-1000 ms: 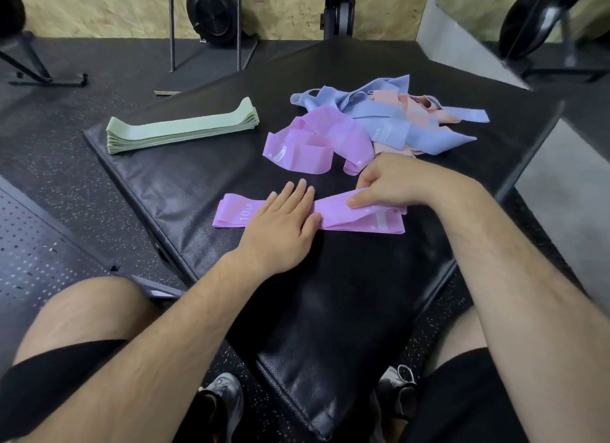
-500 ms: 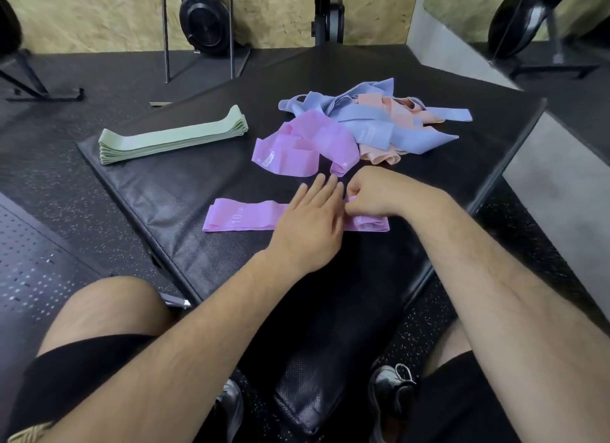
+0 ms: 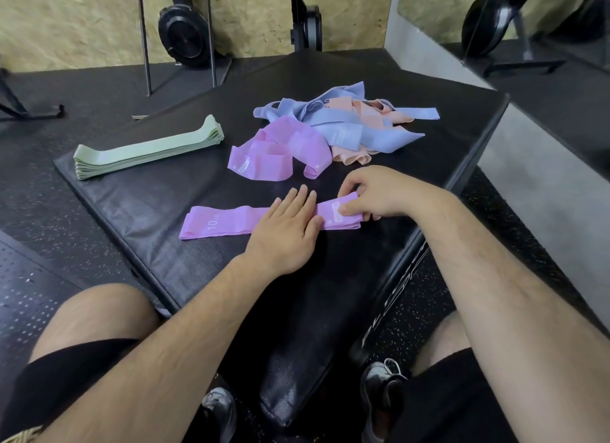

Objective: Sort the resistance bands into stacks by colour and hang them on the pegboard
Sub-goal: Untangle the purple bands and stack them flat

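Pressing a flattened purple resistance band (image 3: pixel 224 223) against a black padded mat (image 3: pixel 148 208), a seated person works in a gym, seen from the head camera. The left hand (image 3: pixel 284 233) lies palm down across the middle of the band, its fingers straight and held close together. The right hand (image 3: pixel 373 195) takes the band's right end, thumb on top and curled fingers beneath, pinching the layered fabric. The band lies lengthwise near the front of the mat, with "10" printed near its left end.

Behind it, a loose heap of purple bands (image 3: pixel 277 152) sits near the mat's centre, touching a tangled pile of blue bands (image 3: pixel 343 130) mixed with peach bands (image 3: pixel 364 111) towards the far right. A neat stack of green bands (image 3: pixel 148 149) rests well apart at the mat's far left edge.

Both bare forearms reach in from the bottom of the frame over knees in black shorts, with grey shoes (image 3: pixel 383 380) visible on the speckled rubber floor. A black weight plate (image 3: pixel 185 40) leans against the chipboard wall beyond.
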Demonstrator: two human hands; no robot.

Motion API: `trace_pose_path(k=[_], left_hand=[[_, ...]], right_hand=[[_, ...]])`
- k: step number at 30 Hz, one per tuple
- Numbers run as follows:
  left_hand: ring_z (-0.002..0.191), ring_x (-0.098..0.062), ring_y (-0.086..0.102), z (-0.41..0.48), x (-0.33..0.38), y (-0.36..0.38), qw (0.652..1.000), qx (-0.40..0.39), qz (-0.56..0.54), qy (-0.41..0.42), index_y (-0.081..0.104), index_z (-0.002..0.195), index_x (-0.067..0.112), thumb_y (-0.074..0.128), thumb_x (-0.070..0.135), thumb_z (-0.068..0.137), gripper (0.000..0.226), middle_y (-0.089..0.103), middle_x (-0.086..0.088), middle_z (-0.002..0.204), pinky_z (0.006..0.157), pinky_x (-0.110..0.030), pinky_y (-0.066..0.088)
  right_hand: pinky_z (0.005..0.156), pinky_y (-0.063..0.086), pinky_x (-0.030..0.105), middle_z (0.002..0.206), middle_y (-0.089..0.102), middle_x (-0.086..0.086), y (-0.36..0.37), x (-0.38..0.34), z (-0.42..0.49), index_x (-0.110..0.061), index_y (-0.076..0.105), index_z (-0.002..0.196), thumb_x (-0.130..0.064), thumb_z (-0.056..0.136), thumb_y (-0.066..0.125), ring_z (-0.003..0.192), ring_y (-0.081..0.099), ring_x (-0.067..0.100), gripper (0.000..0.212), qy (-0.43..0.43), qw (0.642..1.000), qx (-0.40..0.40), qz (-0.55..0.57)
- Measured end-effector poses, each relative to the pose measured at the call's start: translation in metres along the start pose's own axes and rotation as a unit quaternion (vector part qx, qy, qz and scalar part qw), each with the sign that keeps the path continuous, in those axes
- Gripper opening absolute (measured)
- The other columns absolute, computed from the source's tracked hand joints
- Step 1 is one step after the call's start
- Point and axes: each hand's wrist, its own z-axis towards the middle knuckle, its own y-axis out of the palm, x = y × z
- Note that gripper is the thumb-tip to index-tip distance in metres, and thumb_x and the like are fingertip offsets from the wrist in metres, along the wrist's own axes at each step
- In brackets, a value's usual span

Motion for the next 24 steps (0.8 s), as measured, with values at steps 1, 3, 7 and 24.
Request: trace_pose_path(k=[1,3,7,24], left_hand=[[0.153,-0.009,-0.004,0.000,0.000,-0.001,1.000,-0.002,0.001,-0.001,0.009,0.160,0.027,0.018,0.045,0.107,0.056,0.000,0.006,0.167,0.124,-0.031,-0.005],[0.153,-0.009,-0.005,-0.001,0.001,-0.002,1.000,-0.005,0.002,0.001,0.007,0.159,0.034,0.017,0.045,0.107,0.054,-0.001,0.007,0.167,0.123,-0.030,-0.006],[0.153,-0.010,-0.006,-0.004,0.004,-0.005,1.000,-0.014,0.002,-0.001,0.012,0.158,0.039,0.017,0.044,0.107,0.051,-0.001,0.007,0.167,0.122,-0.031,-0.007],[0.154,-0.013,0.008,0.002,-0.004,-0.019,0.998,0.056,-0.019,0.021,0.017,0.159,0.017,0.024,0.036,0.108,0.056,0.011,0.000,0.167,0.124,-0.032,0.005]], right_hand=[[0.061,0.055,0.033,0.074,0.074,0.008,0.000,0.003,-0.002,-0.025,0.063,0.101,-0.018,0.088,0.075,0.063,0.066,0.015,0.019,-0.002,1.000,0.003,0.010],[0.061,0.054,0.034,0.075,0.074,0.011,0.000,0.009,-0.008,-0.029,0.060,0.103,-0.018,0.086,0.075,0.062,0.065,0.014,0.025,-0.007,1.000,0.008,0.014],[0.061,0.046,0.028,0.074,0.067,-0.001,0.004,0.017,-0.018,-0.036,0.063,0.099,-0.027,0.086,0.076,0.064,0.062,0.013,0.021,-0.014,0.999,0.021,-0.024],[0.073,0.050,0.034,0.089,0.047,-0.013,0.023,-0.010,-0.020,-0.041,0.063,0.104,-0.041,0.097,0.055,0.077,0.054,0.005,0.011,-0.084,0.981,0.124,-0.125]])
